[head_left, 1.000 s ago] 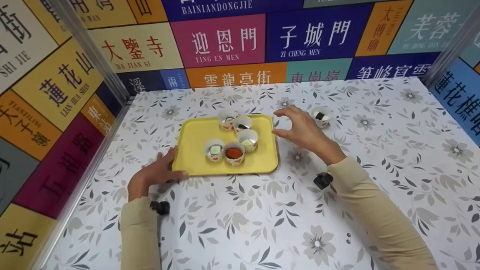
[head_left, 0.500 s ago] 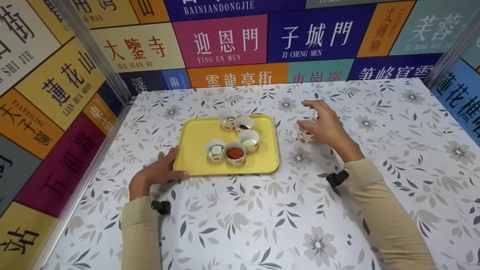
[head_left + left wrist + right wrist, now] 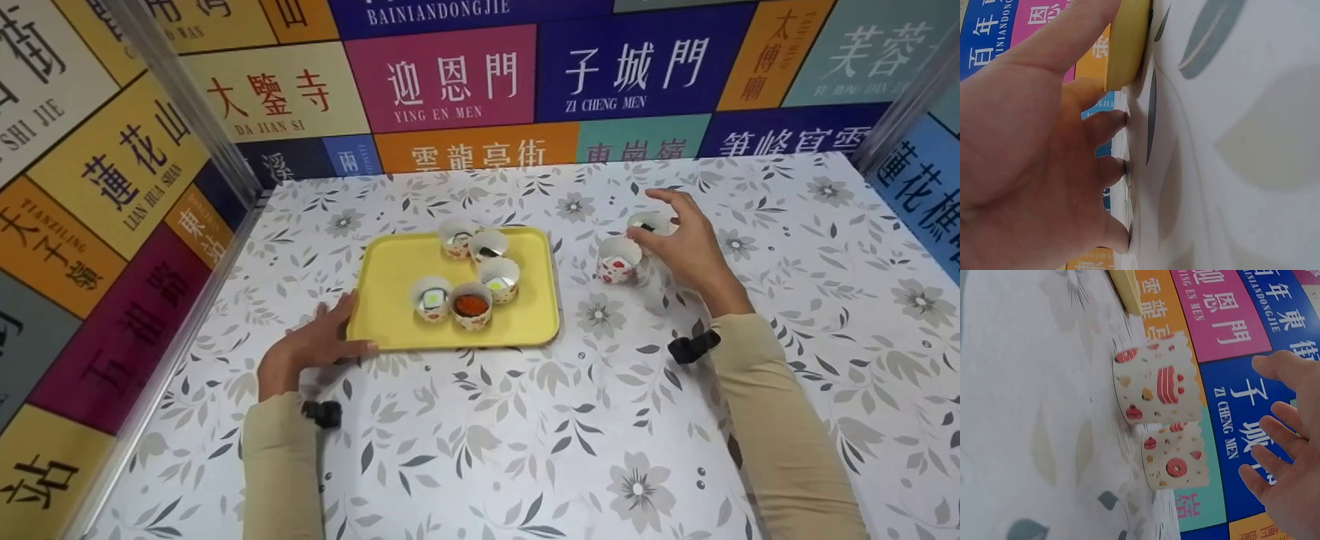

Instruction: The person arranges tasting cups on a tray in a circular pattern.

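Observation:
In the head view my left hand (image 3: 311, 345) rests at the near left corner of a yellow tray (image 3: 390, 262), thumb along its front edge and fingers by its left side. The left wrist view shows those fingertips touching the table beside the tray rim (image 3: 1129, 45). My right hand (image 3: 697, 255) holds nothing, its fingers spread and loosely bent near two scalloped paper baking cups: a nearer cup (image 3: 619, 260) and a farther cup (image 3: 651, 223), partly hidden. Both stand upright right of the tray. In the right wrist view the hand (image 3: 1292, 444) is apart from them.
Several similar paper cups stand on the tray, one with orange-red filling (image 3: 471, 306), another with a white piece with a green-yellow centre (image 3: 433, 300). Lettered panels (image 3: 442, 82) wall the back and sides of the flower-patterned table (image 3: 480, 450).
My right hand has moved rightward from beside the tray's right edge, past the two cups. The nearer cup, hidden behind it at first, now shows. My left hand and the tray stay put.

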A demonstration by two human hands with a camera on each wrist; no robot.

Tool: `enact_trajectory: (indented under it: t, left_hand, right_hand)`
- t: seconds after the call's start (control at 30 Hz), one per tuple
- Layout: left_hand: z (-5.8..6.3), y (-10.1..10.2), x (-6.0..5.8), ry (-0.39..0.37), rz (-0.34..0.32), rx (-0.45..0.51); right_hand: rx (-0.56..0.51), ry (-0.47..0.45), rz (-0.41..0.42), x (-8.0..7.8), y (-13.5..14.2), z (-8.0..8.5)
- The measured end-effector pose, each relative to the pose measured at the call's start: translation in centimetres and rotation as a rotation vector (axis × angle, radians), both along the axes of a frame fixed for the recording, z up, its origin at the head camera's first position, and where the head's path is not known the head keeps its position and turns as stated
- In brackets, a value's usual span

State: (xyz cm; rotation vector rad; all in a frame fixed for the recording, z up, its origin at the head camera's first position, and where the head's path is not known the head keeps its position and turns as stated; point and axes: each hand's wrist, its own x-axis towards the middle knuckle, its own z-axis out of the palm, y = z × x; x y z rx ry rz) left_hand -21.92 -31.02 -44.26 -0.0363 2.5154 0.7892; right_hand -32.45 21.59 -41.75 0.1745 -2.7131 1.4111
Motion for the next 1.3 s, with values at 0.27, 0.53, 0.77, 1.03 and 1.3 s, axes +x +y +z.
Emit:
enact_trajectory:
  t: [0.27,0.53,0.77,1.03,1.3]
  left_hand:
    - [0.0,0.0,0.0,-0.025,0.036,-0.004]
    - [-0.1,0.0,0.2,-0.043,0.065,0.006]
    - [0.1,0.2,0.1,-0.038,0.058,0.01]
    - [0.0,0.0,0.1,0.007,0.015,0.002]
    - [-0.1,0.0,0.0,-0.003,0.031,0.006]
  right_hand:
    - [-0.036,-0.016,-0.04,-0.9,1.1,-0.6]
    - [-0.131,-0.072,-0.028,-1.7,1.7,-1.5]
    - [-0.144,-0.121,-0.008,-2.0,1.9,-2.3]
    - [-0.194,-0.248,-0.057,-2.4,2.2,-2.5]
    - [-0.24,-0.312,-0.009,-2.7,2.3,-3.2]
